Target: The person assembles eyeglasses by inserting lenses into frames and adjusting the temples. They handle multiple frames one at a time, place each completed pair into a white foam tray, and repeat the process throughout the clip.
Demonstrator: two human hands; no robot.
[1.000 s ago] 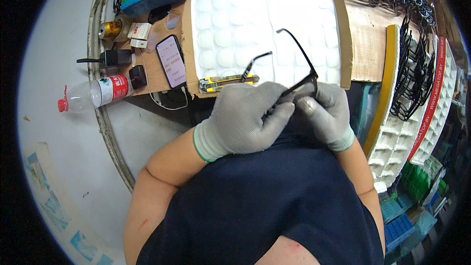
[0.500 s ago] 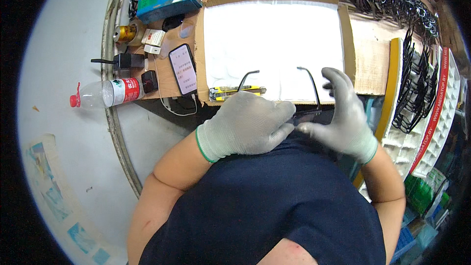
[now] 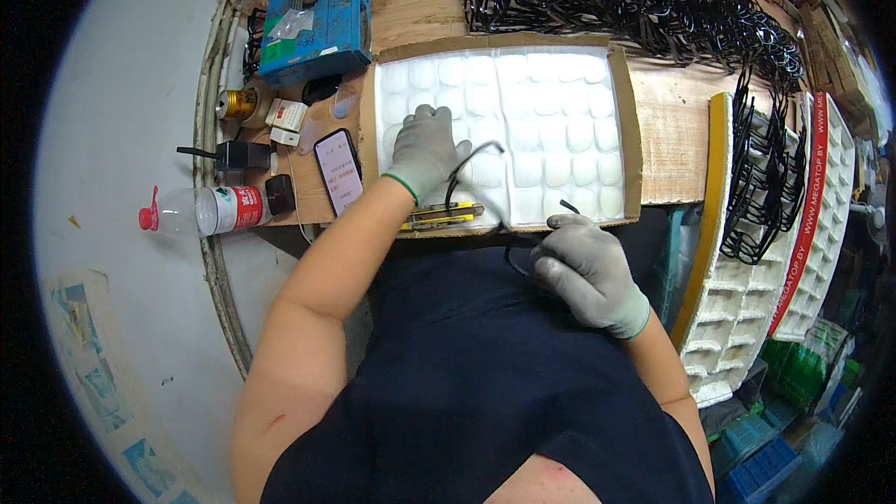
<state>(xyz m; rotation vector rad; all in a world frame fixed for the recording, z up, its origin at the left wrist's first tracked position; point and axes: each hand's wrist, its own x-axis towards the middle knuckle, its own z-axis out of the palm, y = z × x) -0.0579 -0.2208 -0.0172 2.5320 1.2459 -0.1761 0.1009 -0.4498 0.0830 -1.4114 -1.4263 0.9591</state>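
My left hand (image 3: 425,151), in a grey-white glove with a green cuff, rests over the left part of a white tray (image 3: 504,84). Its thumb stands apart from the fingers; the fingertips are on the rounded pale pieces, which look like lenses. Low in front of my body, my gloved right hand (image 3: 594,273) is closed on a black eyeglass frame (image 3: 457,177). One temple of the frame reaches up over the tray's near edge, and the other shows its tip above my right fingers. The rims are partly hidden and blurred.
A yellow utility knife (image 3: 443,217) lies at the tray's near edge. Black frames (image 3: 616,0) are heaped behind. To the left are a phone (image 3: 338,171), a plastic bottle (image 3: 210,210) and a blue box (image 3: 313,23). White compartment racks (image 3: 737,317) stand right.
My left hand has let go of the eyeglass frame and moved up and left onto the tray. My right hand has come lower and closed on the frame, now tilted. The view has shifted, too.
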